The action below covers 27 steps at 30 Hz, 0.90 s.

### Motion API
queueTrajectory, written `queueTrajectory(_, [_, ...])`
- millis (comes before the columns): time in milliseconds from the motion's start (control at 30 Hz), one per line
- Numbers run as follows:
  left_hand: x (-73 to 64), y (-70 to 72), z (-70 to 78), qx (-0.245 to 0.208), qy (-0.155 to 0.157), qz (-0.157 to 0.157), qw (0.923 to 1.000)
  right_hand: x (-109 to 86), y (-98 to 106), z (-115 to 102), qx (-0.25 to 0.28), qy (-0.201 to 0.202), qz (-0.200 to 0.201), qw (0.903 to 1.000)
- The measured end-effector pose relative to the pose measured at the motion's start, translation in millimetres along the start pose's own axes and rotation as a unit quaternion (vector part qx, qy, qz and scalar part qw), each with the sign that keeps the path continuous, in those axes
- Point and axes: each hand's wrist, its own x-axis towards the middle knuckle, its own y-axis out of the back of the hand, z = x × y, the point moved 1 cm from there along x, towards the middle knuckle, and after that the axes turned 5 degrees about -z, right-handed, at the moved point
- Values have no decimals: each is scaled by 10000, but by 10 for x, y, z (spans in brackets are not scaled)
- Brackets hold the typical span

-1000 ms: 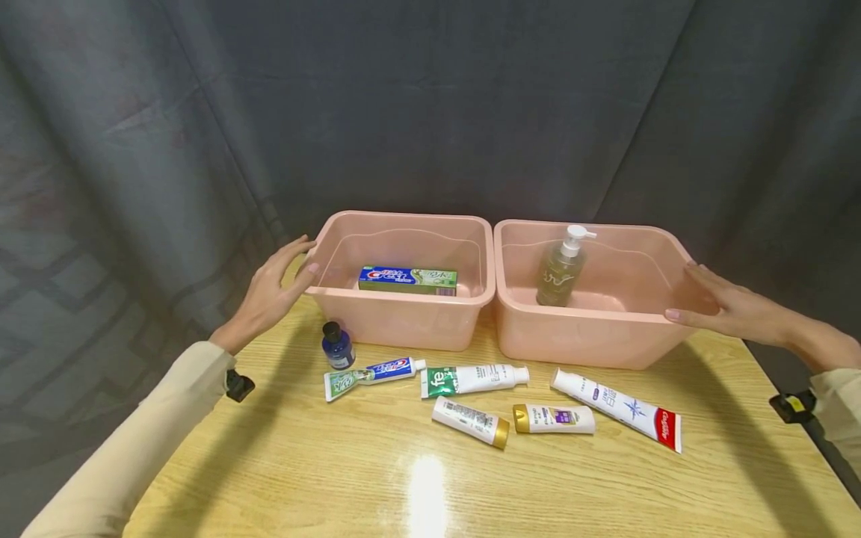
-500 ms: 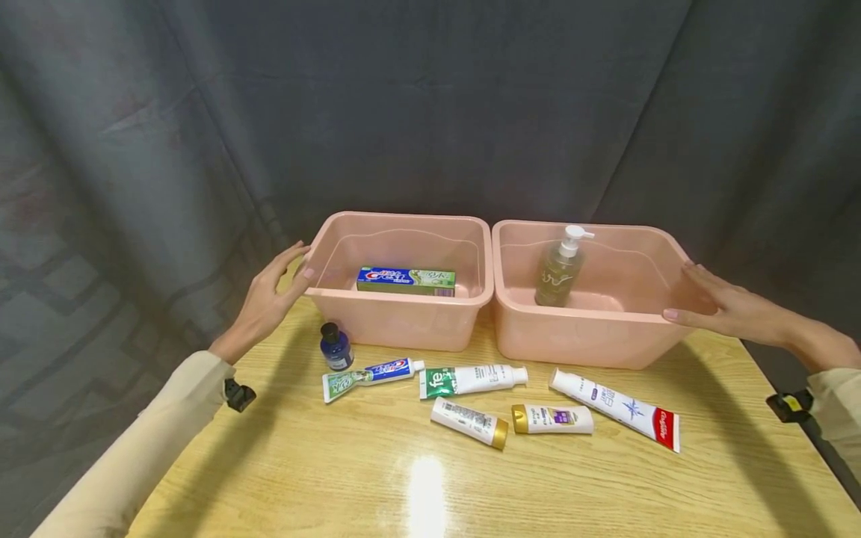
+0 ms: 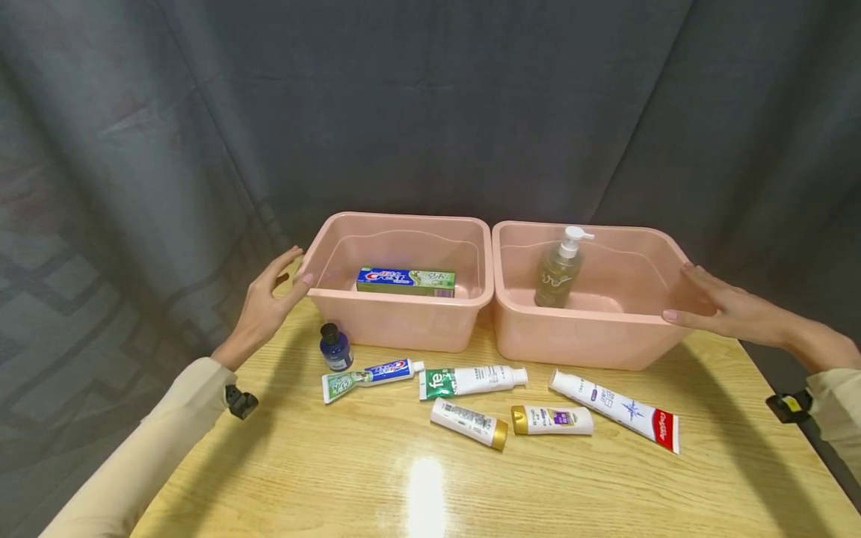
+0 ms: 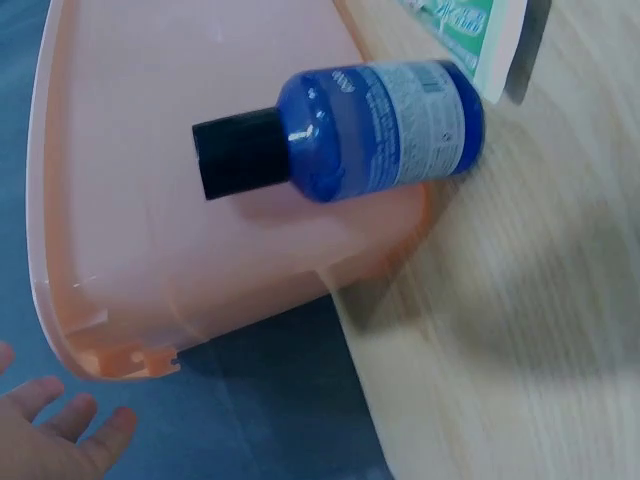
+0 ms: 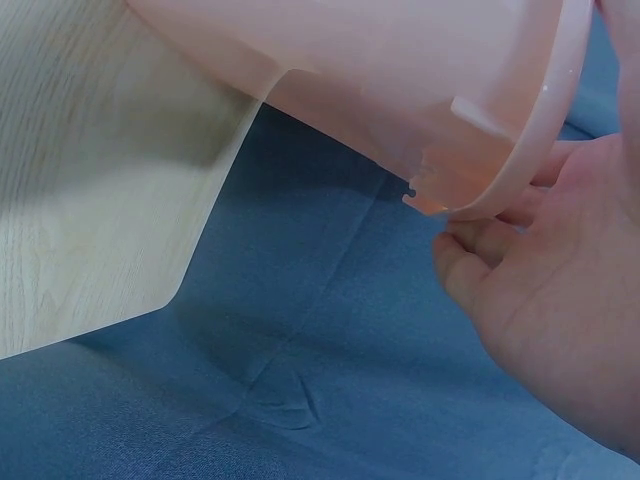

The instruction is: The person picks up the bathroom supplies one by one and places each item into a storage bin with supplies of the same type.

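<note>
My left hand (image 3: pixel 264 302) is at the outer end of the left pink bin (image 3: pixel 397 321), thumb and fingers spread near its rim. In the left wrist view its loosely bent fingers (image 4: pixel 118 432) show apart from the bin's corner. My right hand (image 3: pixel 740 310) rests against the outer end of the right pink bin (image 3: pixel 578 340), thumb at the front rim; the right wrist view has its relaxed fingers touching under the lip. A Crest toothpaste box (image 3: pixel 406 281) lies inside the left bin. Inside the right bin stands a pump bottle (image 3: pixel 560 273) with a white top.
Before the bins are a blue bottle (image 3: pixel 336 349) with black cap, a Crest tube (image 3: pixel 373 377), a green-and-white tube (image 3: pixel 473 381), a Colgate tube (image 3: pixel 619 407) and two gold-capped tubes, one left (image 3: pixel 467 422), one right (image 3: pixel 554 420). A dark curtain (image 3: pixel 430 104) hangs behind.
My left hand has shifted slightly down, its upper fingers drawing away from the left bin's rim. The right hand and the things on the table look the same.
</note>
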Motion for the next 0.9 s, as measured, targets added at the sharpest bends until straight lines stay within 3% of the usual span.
queueTrajectory(167, [-43,-42,-7,-132,17,153,9998,-2,2,-5,-37,-33,-11,10000])
queueTrajectory(300, [-75,-78,0,-296,-41,500,9983,-2,7,-9,-41,-18,1,10000])
queueTrajectory(400, [-117,-86,135,-439,39,647,9969,0,13,-12,-40,-18,-12,10000])
queueTrajectory(633, [-162,-134,89,-635,181,817,9945,0,6,-8,-28,-13,-15,10000])
queueTrajectory(800, [-231,-142,332,-731,196,993,9922,4,7,-8,-63,-17,-16,10000])
queueTrajectory(900, [-234,-173,249,-786,234,1080,9908,3,7,-6,-58,-12,-10,10000])
